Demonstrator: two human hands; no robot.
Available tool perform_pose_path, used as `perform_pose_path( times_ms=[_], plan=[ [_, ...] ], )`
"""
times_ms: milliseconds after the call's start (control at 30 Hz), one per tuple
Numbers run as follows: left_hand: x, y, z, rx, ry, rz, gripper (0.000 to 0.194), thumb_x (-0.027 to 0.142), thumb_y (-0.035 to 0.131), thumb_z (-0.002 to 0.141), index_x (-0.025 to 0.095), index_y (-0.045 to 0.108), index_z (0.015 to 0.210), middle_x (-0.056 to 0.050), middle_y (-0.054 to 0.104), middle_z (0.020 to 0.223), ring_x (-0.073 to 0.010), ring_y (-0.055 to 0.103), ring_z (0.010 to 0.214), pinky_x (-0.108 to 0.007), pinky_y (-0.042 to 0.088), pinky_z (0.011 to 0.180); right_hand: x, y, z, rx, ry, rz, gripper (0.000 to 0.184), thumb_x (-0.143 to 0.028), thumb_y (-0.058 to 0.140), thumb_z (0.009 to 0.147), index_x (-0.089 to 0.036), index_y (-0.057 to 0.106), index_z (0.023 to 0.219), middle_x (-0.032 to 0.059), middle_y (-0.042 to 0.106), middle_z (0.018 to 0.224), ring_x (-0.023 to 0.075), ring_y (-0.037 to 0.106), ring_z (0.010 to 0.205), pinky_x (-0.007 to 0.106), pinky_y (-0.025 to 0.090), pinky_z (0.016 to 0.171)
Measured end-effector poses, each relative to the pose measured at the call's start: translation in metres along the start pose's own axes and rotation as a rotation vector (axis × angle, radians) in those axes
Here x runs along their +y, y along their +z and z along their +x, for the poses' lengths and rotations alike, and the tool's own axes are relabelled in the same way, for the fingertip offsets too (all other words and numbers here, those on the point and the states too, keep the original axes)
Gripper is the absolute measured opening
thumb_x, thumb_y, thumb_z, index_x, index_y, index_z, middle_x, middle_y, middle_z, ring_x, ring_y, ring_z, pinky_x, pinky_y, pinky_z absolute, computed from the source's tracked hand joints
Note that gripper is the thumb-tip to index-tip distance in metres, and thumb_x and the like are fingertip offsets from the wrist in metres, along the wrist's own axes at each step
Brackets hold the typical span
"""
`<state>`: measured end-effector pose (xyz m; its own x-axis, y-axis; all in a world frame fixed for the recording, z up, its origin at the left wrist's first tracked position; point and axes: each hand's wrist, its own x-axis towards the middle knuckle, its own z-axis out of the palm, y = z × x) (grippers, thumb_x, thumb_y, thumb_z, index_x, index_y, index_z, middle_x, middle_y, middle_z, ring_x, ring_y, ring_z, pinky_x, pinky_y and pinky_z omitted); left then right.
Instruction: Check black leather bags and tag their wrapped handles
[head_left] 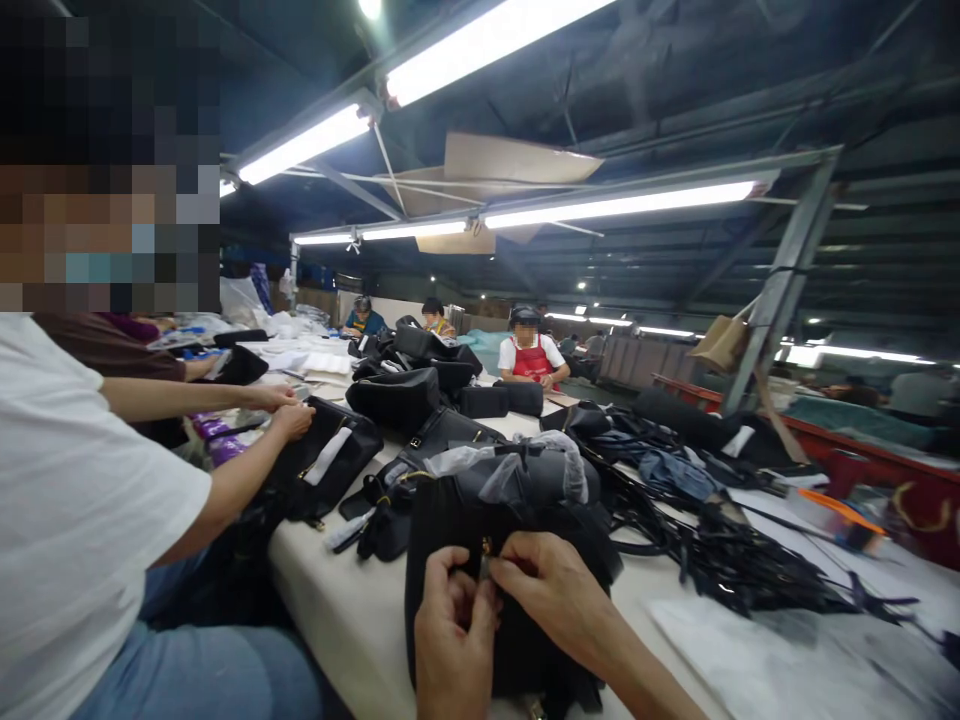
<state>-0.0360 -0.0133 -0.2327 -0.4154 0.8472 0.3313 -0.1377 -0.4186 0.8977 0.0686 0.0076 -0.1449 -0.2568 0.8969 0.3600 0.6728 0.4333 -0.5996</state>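
Observation:
My left hand [454, 635] and my right hand [544, 590] are at the bottom of the view, with their fingers close together on the top of a black handbag [450, 530]. A small gold zipper pull [487, 547] sits between them, and my right fingers pinch at it. My left fingers grip the bag's edge beside the pull. Grey plastic wrap [525, 470] covers the bag's upper part. My hands hide most of the zip.
A co-worker in a white T-shirt [67, 500] handles a black bag [330, 455] at my left. Several black bags line the white-covered table [345, 610]. A tangle of black straps [735, 555] lies to my right. Other workers sit further along.

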Motion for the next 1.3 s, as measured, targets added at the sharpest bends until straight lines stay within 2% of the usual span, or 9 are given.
perform_pose_path(
  times_ms=[133,200,300,400,533,733,967,1133,1300],
  plan=[
    [0.002,-0.001,-0.005,0.074,0.21,0.233,0.037,0.035,0.06,0.084,0.022,0.058,0.119,0.001,0.062,0.061,-0.0172,0.058,0.054,-0.026,0.046,0.059,-0.003,0.0,0.001,-0.035,0.025,-0.071,0.03,-0.027,0.056,0.076,-0.02,0.051,0.047,-0.0034,0.048,0.049,0.0121,0.042,0.05,0.027,0.022,0.05],
    [0.004,-0.003,-0.005,0.048,0.295,0.267,0.031,0.03,0.057,0.086,0.023,0.065,0.114,-0.007,0.073,0.079,-0.0209,0.066,0.071,-0.028,0.05,0.073,-0.003,-0.001,0.001,-0.052,0.029,-0.089,0.03,-0.027,0.056,0.076,-0.02,0.05,0.048,-0.0036,0.048,0.049,0.012,0.042,0.05,0.027,0.023,0.051],
    [0.004,-0.007,-0.004,0.008,0.362,0.257,0.026,0.027,0.055,0.087,0.024,0.072,0.106,-0.01,0.075,0.102,-0.024,0.069,0.093,-0.03,0.049,0.088,-0.002,-0.002,0.001,-0.055,0.035,-0.078,0.028,-0.029,0.054,0.077,-0.02,0.054,0.051,-0.003,0.049,0.052,0.0131,0.045,0.054,0.027,0.025,0.052],
    [0.003,-0.01,-0.001,0.002,0.277,0.236,0.024,0.031,0.06,0.084,0.024,0.074,0.102,-0.009,0.076,0.099,-0.0239,0.07,0.087,-0.03,0.053,0.083,0.0,-0.002,-0.001,-0.082,0.053,-0.024,0.023,-0.028,0.053,0.077,-0.02,0.061,0.057,-0.002,0.054,0.055,0.0138,0.048,0.057,0.026,0.027,0.053],
    [0.01,-0.009,0.001,-0.042,-0.001,0.036,0.031,0.045,0.066,0.078,0.018,0.073,0.093,-0.005,0.072,0.071,-0.0188,0.067,0.063,-0.025,0.055,0.057,0.003,0.001,-0.002,-0.097,0.088,0.057,0.018,-0.024,0.054,0.074,-0.018,0.066,0.062,-0.0011,0.058,0.058,0.0137,0.05,0.059,0.024,0.03,0.053],
    [0.026,-0.006,0.004,-0.056,-0.25,-0.227,0.043,0.05,0.077,0.064,0.012,0.069,0.082,0.0,0.062,0.053,-0.0104,0.055,0.045,-0.019,0.047,0.043,0.007,0.01,-0.003,-0.159,0.139,0.317,0.026,-0.035,0.054,0.074,-0.016,0.061,0.058,-0.0037,0.046,0.05,0.0109,0.042,0.05,0.024,0.028,0.049],
    [0.023,-0.001,0.004,-0.059,-0.163,-0.197,0.041,0.05,0.075,0.067,0.014,0.064,0.085,0.002,0.058,0.052,-0.0114,0.056,0.048,-0.017,0.044,0.041,0.007,0.019,-0.006,-0.034,0.199,0.469,0.025,-0.037,0.058,0.07,-0.016,0.057,0.056,-0.0037,0.047,0.049,0.0095,0.041,0.049,0.023,0.029,0.048],
    [0.016,-0.001,0.0,-0.015,-0.085,-0.121,0.04,0.044,0.07,0.074,0.02,0.051,0.099,0.006,0.056,0.055,-0.0121,0.056,0.05,-0.019,0.048,0.045,0.001,0.013,-0.009,-0.181,0.441,0.826,0.019,-0.034,0.062,0.063,-0.018,0.052,0.059,-0.0092,0.038,0.045,0.003,0.022,0.037,0.021,0.01,0.039],
    [0.014,0.001,-0.003,0.035,-0.108,-0.191,0.044,0.045,0.072,0.072,0.023,0.043,0.095,0.007,0.058,0.055,-0.0137,0.059,0.05,-0.021,0.05,0.047,0.006,0.019,-0.013,-0.229,0.54,1.114,0.035,-0.037,0.079,0.056,-0.017,0.053,0.069,-0.012,0.038,0.048,-0.0004,0.018,0.037,0.018,0.006,0.039]
  ],
)
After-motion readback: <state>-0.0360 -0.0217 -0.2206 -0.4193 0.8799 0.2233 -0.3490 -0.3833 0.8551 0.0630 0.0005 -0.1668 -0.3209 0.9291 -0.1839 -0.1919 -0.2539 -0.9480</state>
